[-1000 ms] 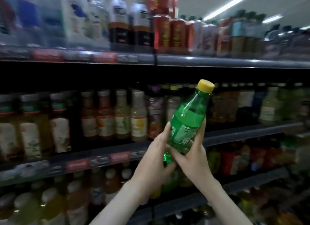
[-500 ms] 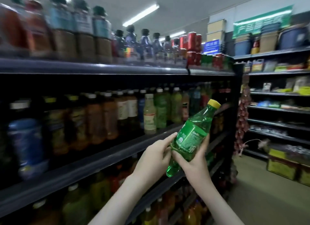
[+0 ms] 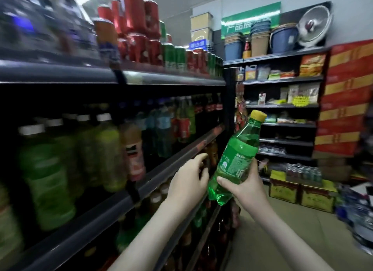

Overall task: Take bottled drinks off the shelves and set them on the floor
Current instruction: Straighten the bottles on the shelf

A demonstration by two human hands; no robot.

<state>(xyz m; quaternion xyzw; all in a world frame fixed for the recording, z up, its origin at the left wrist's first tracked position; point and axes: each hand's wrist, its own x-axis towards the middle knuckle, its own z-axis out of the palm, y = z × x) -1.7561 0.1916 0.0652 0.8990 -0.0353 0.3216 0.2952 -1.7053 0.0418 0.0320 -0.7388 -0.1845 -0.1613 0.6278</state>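
bottle: one green soda bottle (image 3: 238,153) with a yellow cap (image 3: 257,115), in the air at chest height, tilted with the cap up and to the right, off the shelves (image 3: 161,80) and just past their aisle end
right hand: the right hand (image 3: 248,188) grasps the bottle low on the label, fingers (image 3: 255,166) wrapped round the far side, thumb across the near side
left hand: the left hand (image 3: 187,182) is just beside the bottle base, fingers released and loosely spread, holding nothing; cannot tell if it brushes the bottle
step: carry, judged; bottle is off the shelf, not yet set down
next move: judged, lower the bottle to the floor (image 3: 272,230), bring it upright so the base lands flat, then let go; the right hand alone looks enough
count, bottle in hand: 1
count, hands in view: 2
count, shelf boards on near rack: 3 I can make out
count, bottles on shelves: many, too blurred to count
count, red and green cans (image 3: 141,46) on top board: many, stacked, no firm count
count, bottles on floor: cannot tell, right edge is blurred
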